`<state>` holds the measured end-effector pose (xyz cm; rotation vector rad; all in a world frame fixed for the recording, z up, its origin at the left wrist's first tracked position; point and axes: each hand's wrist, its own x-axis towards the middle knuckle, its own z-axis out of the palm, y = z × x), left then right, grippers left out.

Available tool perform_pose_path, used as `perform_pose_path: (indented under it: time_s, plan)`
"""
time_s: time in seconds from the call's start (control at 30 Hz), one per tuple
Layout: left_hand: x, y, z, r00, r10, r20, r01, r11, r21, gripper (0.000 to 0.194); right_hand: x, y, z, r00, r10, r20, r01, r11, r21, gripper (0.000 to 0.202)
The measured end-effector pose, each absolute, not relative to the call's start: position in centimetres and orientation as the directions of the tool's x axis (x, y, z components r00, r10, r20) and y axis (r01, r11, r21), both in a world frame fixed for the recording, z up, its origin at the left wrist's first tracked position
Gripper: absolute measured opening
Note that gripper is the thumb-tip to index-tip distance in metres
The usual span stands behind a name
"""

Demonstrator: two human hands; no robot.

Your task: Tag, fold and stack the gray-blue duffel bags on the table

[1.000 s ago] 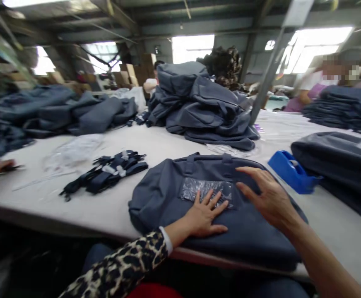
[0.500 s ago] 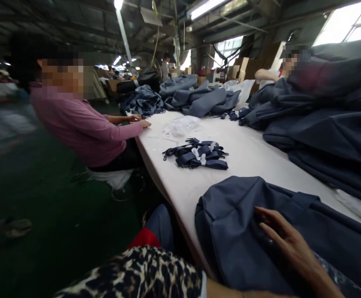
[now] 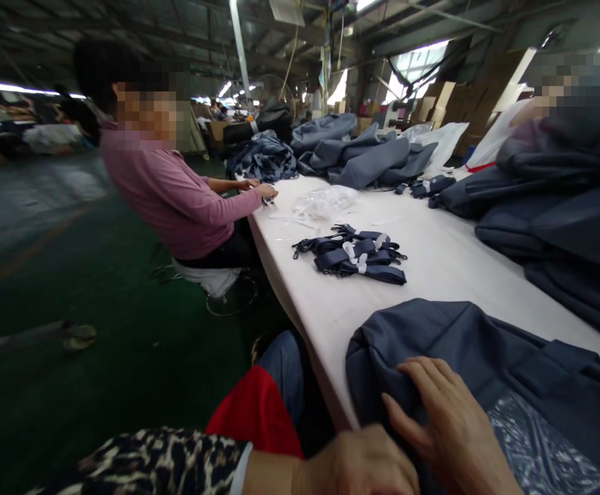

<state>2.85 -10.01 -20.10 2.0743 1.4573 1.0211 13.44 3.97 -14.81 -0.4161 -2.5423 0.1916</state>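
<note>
A dark blue fabric bag (image 3: 429, 330) lies on the near part of the white table, with a shiny clear plastic patch (image 3: 542, 440) on its near side. My right hand (image 3: 449, 419) rests on the bag's left part, its thumb and fingers apart. Low in the view, beside the bag's near edge, my left hand (image 3: 359, 464) is curled and blurred; whatever its fingers hold is hidden. Beyond the bag sits a bundle of dark blue straps (image 3: 362, 256) with white ties and black hooks.
Clear plastic wrapping (image 3: 325, 201) lies farther up the white table (image 3: 310, 302). A person in a pink top (image 3: 176, 185) sits at its left edge, hands on the tabletop. Dark blue bags (image 3: 579, 227) are heaped at the right, more fabric (image 3: 362, 155) at the far end.
The view has turned left, so the table and person sit farther right. My left hand has come into view at the bottom, and my right hand has shifted toward the bag's near left side.
</note>
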Motion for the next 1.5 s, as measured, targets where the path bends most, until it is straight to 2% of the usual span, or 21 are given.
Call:
perform_pose_path:
  time_s: [0.07,0.13,0.17,0.27,0.33,0.47,0.63,0.73,0.8,0.9,1.0,1.1,1.17,1.37,1.5]
  plan:
    - [0.5,-9.2,-18.8,-0.212,0.925,0.316,0.502,-0.174,0.847,0.024,13.6,4.4,-14.3,-0.78,0.321,0.538,0.206,0.942,-0.264,0.006]
    - [-1.6,-8.0,-17.5,-0.458,0.871,0.177,0.312,-0.029,0.95,0.035,13.9,4.7,-13.4,-0.766,0.293,0.573,0.142,0.945,-0.294,0.011]
    - [-2.3,-7.4,-17.0,-0.478,0.868,0.134,0.271,0.001,0.963,0.039,14.2,4.8,-12.9,-0.763,0.289,0.579,0.12,0.942,-0.312,0.013]
    - [-3.4,-6.0,-16.0,-0.515,0.846,0.142,0.325,0.04,0.945,0.05,15.1,4.8,-11.2,-0.741,0.336,0.582,0.111,0.916,-0.387,0.014]
    - [-3.3,-5.6,-15.8,-0.546,0.832,0.098,0.297,0.082,0.951,0.055,15.8,4.7,-10.1,-0.711,0.382,0.591,0.132,0.897,-0.422,0.012]
    - [-2.6,-5.4,-16.0,-0.393,0.919,-0.043,0.039,0.063,0.997,0.059,16.9,5.1,-9.0,-0.674,0.445,0.59,0.16,0.867,-0.472,0.009]
    - [-2.2,-5.9,-16.2,-0.293,0.956,0.025,-0.198,-0.086,0.976,0.052,17.5,6.2,-9.2,-0.84,0.482,0.249,0.177,0.678,-0.714,0.023]
    - [-2.2,-6.2,-16.2,-0.219,0.975,0.031,-0.293,-0.096,0.951,0.044,17.7,7.4,-9.3,-0.712,0.667,0.221,0.315,0.584,-0.748,0.033]
    - [-2.3,-6.3,-16.0,-0.16,0.986,0.038,-0.333,-0.09,0.939,0.041,17.5,8.6,-9.1,-0.583,0.761,0.285,0.419,0.582,-0.696,0.051]
    - [-2.4,-6.2,-15.7,-0.104,0.993,0.049,-0.347,-0.083,0.934,0.038,16.0,10.7,-8.7,-0.568,0.771,0.287,0.589,0.625,-0.512,0.07]
    - [-2.6,-6.1,-15.4,-0.064,0.997,0.05,-0.35,-0.069,0.934,0.037,13.9,12.6,-9.1,-0.603,0.78,0.168,0.718,0.623,-0.312,0.071]
    - [-2.8,-6.2,-15.8,-0.045,0.999,0.029,-0.359,-0.043,0.932,0.038,12.7,13.6,-10.1,-0.57,0.815,0.108,0.773,0.576,-0.265,0.06]
    - [-3.1,-6.3,-16.5,-0.062,0.998,0.01,-0.37,-0.033,0.928,0.041,12.9,13.8,-10.5,-0.527,0.839,0.138,0.773,0.54,-0.333,0.053]
    - [-4.0,-6.4,-18.3,-0.138,0.987,-0.077,-0.421,0.012,0.907,0.043,14.5,14.3,-9.7,-0.305,0.849,0.432,0.592,0.524,-0.612,0.049]
    - [-4.3,-6.1,-18.0,-0.067,0.991,-0.112,-0.451,0.069,0.89,0.044,14.7,15.5,-10.1,-0.201,0.889,0.412,0.482,0.456,-0.748,0.048]
